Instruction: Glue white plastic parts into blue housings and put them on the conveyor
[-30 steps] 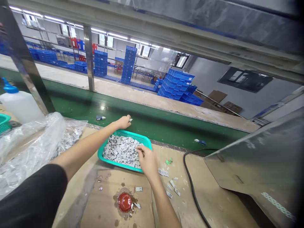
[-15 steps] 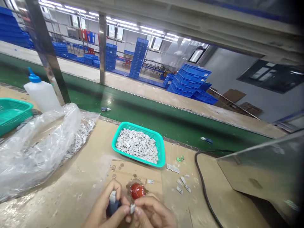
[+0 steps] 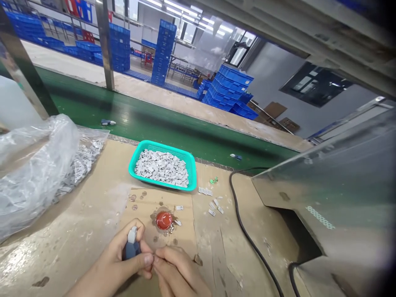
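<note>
In my left hand (image 3: 131, 255) is a dark blue and grey plastic piece (image 3: 132, 245), upright in the curled fingers. My right hand (image 3: 177, 268) is pinched, its fingertips meeting my left thumb and fingers; whatever lies between them is hidden. Just beyond the hands, a small red dish (image 3: 163, 220) sits in a wet patch on a cardboard sheet (image 3: 139, 218). One small light-grey part (image 3: 177, 222) rests at its right edge, and another grey part (image 3: 179, 208) lies slightly farther back. A turquoise basket (image 3: 193, 173) full of similar grey parts stands behind.
Several loose grey parts (image 3: 215, 205) and a green bit (image 3: 213, 180) lie right of the basket. A black cable (image 3: 239, 214) runs beside a metal housing (image 3: 309, 173). At left is a clear plastic bag (image 3: 37, 165); blue-grey pieces (image 3: 108, 122) lie on the green belt (image 3: 148, 119).
The view has swung right, so the scene sits farther left. The small grey part between my fingertips is no longer visible. My left hand still grips the blue and grey piece.
</note>
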The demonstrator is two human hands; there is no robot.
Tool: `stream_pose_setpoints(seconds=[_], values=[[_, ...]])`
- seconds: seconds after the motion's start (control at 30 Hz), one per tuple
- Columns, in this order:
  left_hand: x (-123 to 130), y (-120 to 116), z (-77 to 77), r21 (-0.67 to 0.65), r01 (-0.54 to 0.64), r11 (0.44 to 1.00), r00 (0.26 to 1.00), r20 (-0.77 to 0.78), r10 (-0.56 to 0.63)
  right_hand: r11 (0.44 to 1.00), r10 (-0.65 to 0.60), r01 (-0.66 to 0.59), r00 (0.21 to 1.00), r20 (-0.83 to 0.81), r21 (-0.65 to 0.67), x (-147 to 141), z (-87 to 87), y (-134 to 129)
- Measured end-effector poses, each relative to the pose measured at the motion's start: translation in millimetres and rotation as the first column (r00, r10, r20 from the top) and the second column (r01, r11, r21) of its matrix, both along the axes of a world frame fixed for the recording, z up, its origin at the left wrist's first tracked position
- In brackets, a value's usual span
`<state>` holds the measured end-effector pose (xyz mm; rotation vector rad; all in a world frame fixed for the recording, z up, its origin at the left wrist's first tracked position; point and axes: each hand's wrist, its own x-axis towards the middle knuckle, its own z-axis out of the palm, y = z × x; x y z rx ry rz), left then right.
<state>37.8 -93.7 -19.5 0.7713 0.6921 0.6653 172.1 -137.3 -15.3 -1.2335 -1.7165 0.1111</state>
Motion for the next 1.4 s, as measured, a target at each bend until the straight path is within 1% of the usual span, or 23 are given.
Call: stream_pose_setpoints(seconds=[0.03,0.1,0.17,0.23,0.3,0.37,0.43,0.5,0.57,0.67,0.83,0.97,1.07,1.17,1.23,1.33,1.4], values=[[0.6,-0.5,0.6,-0.020,-0.009,1.000,1.000,0.004,0.009,0.999,0.035,-0.035,0.999,0.020,0.014,0.8,0.7,-0.2],[2.9,-1.7,0.4,-0.048,-0.037,0.998,0.999,0.004,0.037,0.998,0.067,-0.068,0.997,0.026,0.018,2.5,0.9,0.1],[5.3,-3.3,-2.4,-0.045,-0.071,0.997,0.997,-0.018,0.070,0.998,0.065,-0.065,0.998,0.006,0.003,5.3,0.8,2.0],[5.6,-4.4,-6.9,-0.005,-0.100,0.995,0.993,-0.056,0.100,0.998,0.050,-0.049,0.998,0.025,-0.042,10.1,1.5,6.4],[2.1,-3.8,-10.4,0.074,-0.155,0.985,0.979,-0.124,0.163,0.994,-0.017,0.027,0.995,0.093,-0.108,16.0,2.4,13.3],[-5.2,-1.3,-11.2,0.155,-0.193,0.969,0.950,-0.218,0.224,0.982,-0.123,0.145,0.977,0.171,-0.122,20.8,1.7,21.2],[-14.1,2.5,-9.0,0.197,-0.164,0.967,0.928,-0.301,0.219,0.971,-0.197,0.220,0.958,0.210,-0.095,22.6,-1.2,27.8],[-21.8,5.8,-5.3,0.203,-0.109,0.973,0.924,-0.340,0.174,0.972,-0.200,0.221,0.954,0.222,-0.075,21.2,-5.3,32.1],[-26.3,7.2,-1.9,0.195,-0.097,0.976,0.930,-0.331,0.159,0.976,-0.192,0.211,0.952,0.237,-0.058,18.3,-8.9,33.9],[-26.5,5.5,1.0,0.158,-0.097,0.983,0.944,-0.299,0.142,0.974,-0.210,0.224,0.943,0.257,-0.028,14.5,-11.3,34.8],[-20.0,5.2,0.3,0.091,-0.116,0.989,0.964,-0.230,0.134,0.970,-0.202,0.232,0.938,0.280,-0.079,13.2,-10.3,36.5],[-19.7,12.6,-2.7,0.029,-0.127,0.991,0.982,-0.135,0.130,0.969,-0.187,0.222,0.945,0.269,-0.104,13.2,-9.3,36.8],[-20.8,17.6,-4.6,0.014,-0.128,0.992,0.987,-0.095,0.129,0.968,-0.185,0.221,0.947,0.262,-0.114,13.1,-6.5,36.7],[-19.9,18.6,-4.8,0.004,-0.145,0.989,0.988,-0.045,0.145,0.967,-0.184,0.215,0.959,0.215,-0.134,12.5,1.9,35.8],[-17.8,17.2,-3.4,-0.014,-0.154,0.988,0.988,-0.016,0.154,0.966,-0.167,0.188,0.978,0.127,-0.176,10.9,10.3,33.6],[-13.9,13.9,0.6,-0.027,-0.147,0.989,0.989,0.020,0.147,0.959,-0.097,0.073,0.992,-0.076,-0.273,5.1,21.9,27.6],[-11.7,12.1,3.6,-0.035,-0.161,0.986,0.986,0.042,0.162,0.954,-0.049,-0.011,0.980,-0.191,-0.298,-0.6,25.1,22.9]])
